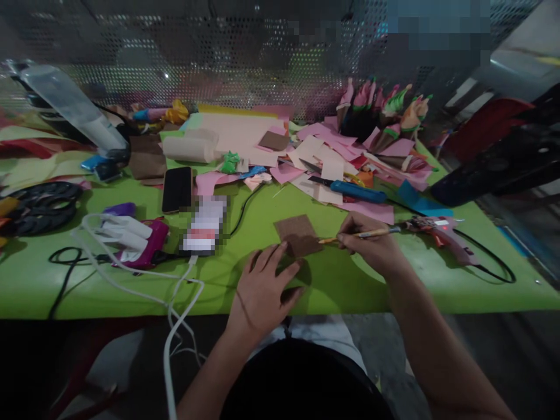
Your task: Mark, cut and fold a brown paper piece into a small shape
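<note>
A small square of brown paper (299, 228) lies on the green table in front of me. My left hand (265, 286) rests palm down with fingers spread, one fingertip at the paper's lower left edge. My right hand (365, 244) pinches a slim, wooden-looking pencil (376, 232), held almost level. Its yellowish tip reaches the right edge of the brown square; whether it touches the paper I cannot tell. Beyond the right hand a pink glue gun (450, 238) lies on its side, with a small red light lit and a black cord trailing from it.
Paper scraps (324, 157) and a blue cutter (359, 191) lie behind the hands. Rolled paper flowers (380, 111) stand at the back right. To the left are a dark phone (177, 190), a charging phone (205, 226), a magenta power strip (151, 248) and white cables (168, 344).
</note>
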`<state>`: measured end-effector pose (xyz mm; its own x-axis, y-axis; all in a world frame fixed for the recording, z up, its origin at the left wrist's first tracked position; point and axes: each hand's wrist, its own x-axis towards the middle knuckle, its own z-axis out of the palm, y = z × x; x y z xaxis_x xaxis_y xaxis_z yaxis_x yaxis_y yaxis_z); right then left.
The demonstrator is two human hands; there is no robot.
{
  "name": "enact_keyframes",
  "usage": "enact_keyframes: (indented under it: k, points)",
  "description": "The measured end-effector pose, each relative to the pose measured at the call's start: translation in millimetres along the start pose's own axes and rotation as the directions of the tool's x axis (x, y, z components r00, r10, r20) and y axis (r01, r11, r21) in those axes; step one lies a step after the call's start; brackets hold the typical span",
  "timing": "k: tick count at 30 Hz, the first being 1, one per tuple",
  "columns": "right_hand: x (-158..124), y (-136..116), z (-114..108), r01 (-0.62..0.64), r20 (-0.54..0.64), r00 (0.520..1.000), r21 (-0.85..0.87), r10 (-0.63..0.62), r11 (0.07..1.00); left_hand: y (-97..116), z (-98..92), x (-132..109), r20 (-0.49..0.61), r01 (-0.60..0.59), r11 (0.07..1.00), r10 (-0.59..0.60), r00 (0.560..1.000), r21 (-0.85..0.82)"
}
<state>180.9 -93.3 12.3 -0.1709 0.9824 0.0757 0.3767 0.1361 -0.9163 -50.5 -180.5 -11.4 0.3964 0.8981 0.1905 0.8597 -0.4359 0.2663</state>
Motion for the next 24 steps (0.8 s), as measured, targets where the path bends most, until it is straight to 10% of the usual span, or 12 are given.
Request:
enact_keyframes:
  k: [9,24]
  points:
    - [-1,1,-4,-0.015,-0.062,0.998,0.101,0.021,0.995,0,0.2,0,-0.013,0.0,1.0,0.0,1.0,0.024]
    - [-6,-11,14,-0.054,0.268,0.963,0.136,0.016,0.989,0,1.4,-1,-0.023,-0.022,0.999,0.022,0.999,0.025]
